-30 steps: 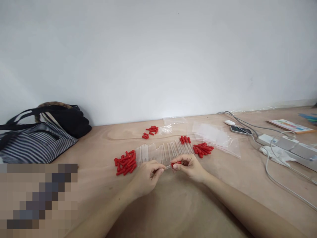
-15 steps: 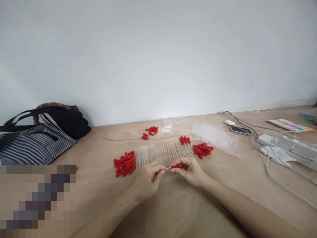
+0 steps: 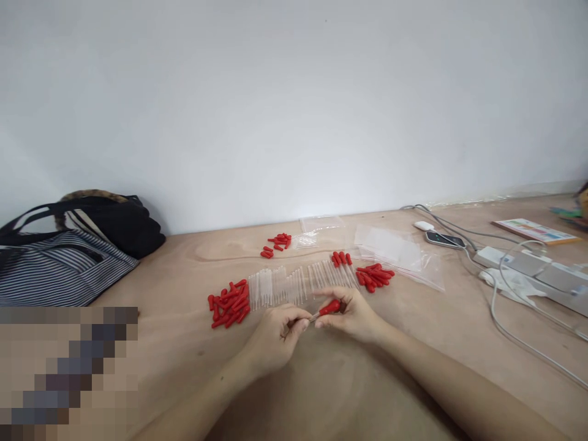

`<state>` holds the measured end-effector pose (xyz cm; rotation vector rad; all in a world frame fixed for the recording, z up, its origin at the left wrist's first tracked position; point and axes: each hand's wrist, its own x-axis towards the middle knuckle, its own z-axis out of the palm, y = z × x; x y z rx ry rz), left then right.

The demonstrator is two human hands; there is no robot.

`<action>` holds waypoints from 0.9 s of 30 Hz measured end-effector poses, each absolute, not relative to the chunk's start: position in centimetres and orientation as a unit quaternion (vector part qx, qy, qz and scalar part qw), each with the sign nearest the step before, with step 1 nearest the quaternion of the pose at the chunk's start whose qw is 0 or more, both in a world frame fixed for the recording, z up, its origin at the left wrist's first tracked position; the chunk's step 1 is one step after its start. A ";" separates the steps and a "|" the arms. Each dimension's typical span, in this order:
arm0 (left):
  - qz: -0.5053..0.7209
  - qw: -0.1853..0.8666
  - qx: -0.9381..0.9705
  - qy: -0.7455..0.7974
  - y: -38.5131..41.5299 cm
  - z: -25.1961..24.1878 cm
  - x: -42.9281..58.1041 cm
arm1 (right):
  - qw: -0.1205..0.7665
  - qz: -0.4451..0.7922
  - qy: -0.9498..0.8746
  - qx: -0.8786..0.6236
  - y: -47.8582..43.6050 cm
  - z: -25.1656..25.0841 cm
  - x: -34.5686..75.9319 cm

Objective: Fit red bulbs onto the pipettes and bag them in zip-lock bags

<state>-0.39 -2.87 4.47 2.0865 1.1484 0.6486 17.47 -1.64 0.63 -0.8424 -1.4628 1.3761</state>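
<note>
In front of me, my left hand [image 3: 279,335] pinches a thin clear glass dropper tube [image 3: 314,318] between thumb and forefinger. On the tube's right end sits a red rubber bulb [image 3: 329,307], tilted up to the right. My right hand [image 3: 356,315] holds this bulb, its thumb below and its forefinger partly raised off it. Behind my hands lies a row of clear tubes [image 3: 275,288]. At the row's right end, 3 tubes carry red bulbs [image 3: 341,259]. Loose red bulbs [image 3: 231,302] are heaped left of the row, and another heap [image 3: 375,277] lies to the right.
Farther back are a small group of red bulbs [image 3: 278,241], thin tubes [image 3: 305,240] and clear plastic bags [image 3: 397,251]. To the right lie a phone [image 3: 444,239], a power strip [image 3: 555,275] with cables and a crumpled tissue [image 3: 512,285]. A striped bag [image 3: 68,263] stands at left.
The red bulb has tilted, its rounded end now higher. My right forefinger has lifted partly away from it, while my left hand stays on the tube.
</note>
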 end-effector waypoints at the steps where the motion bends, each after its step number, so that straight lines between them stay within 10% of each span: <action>1: 0.257 0.377 0.771 0.444 -2.8 4.3 -0.3 | 0.471 0.581 -0.575 -0.332 -1.6 0.7 17.5; 11: 0.298 0.587 0.606 0.447 -3.1 3.7 0.9 | 0.502 0.664 -0.445 -0.330 -2.8 0.3 15.1; 27: 0.260 0.517 0.649 0.493 -2.2 3.0 0.2 | 0.176 0.207 -0.572 -0.773 7.8 3.0 25.4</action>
